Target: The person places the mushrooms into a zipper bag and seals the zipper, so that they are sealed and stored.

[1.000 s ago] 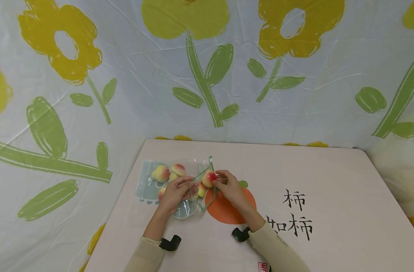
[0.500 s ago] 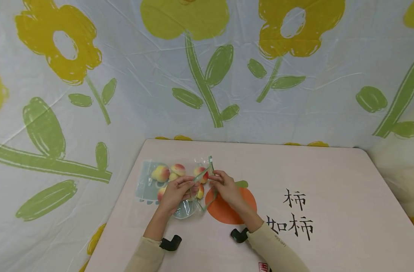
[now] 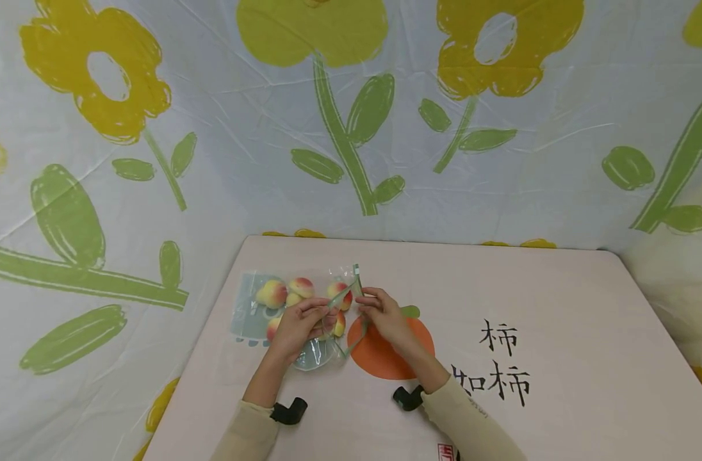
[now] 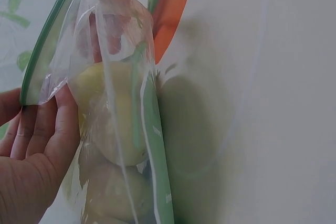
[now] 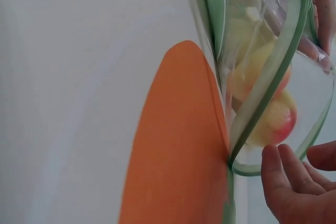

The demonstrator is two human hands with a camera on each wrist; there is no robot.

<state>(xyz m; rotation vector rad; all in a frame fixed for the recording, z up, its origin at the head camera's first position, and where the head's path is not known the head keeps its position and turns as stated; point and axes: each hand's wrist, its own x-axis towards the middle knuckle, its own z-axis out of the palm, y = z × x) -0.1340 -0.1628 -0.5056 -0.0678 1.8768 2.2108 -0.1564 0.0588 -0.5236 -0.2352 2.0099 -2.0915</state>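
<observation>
A clear zip bag [image 3: 342,296] with a green closing strip lies on its side, its mouth spread toward the right. Several yellow-and-red peaches [image 3: 273,294] are inside; in the right wrist view one peach [image 5: 278,121] sits just within the mouth. My left hand [image 3: 296,325] pinches the bag's rim, thumb against fingers on the green strip [image 4: 32,77] in the left wrist view. At the mouth, my right hand [image 3: 387,318] holds nothing, its fingertips [image 5: 271,156] apart from the thumb and close to the rim. The left hand hides part of the bag.
The pale tabletop [image 3: 570,307] carries an orange persimmon print [image 3: 385,355] under the right hand and black characters [image 3: 503,378] farther right. A flower-patterned cloth [image 3: 224,141] hangs behind and beside the table.
A peach held by my right hand at the bag's mouth has gone inside and been let go. The right hand stays by the rim. My left hand keeps its grip.
</observation>
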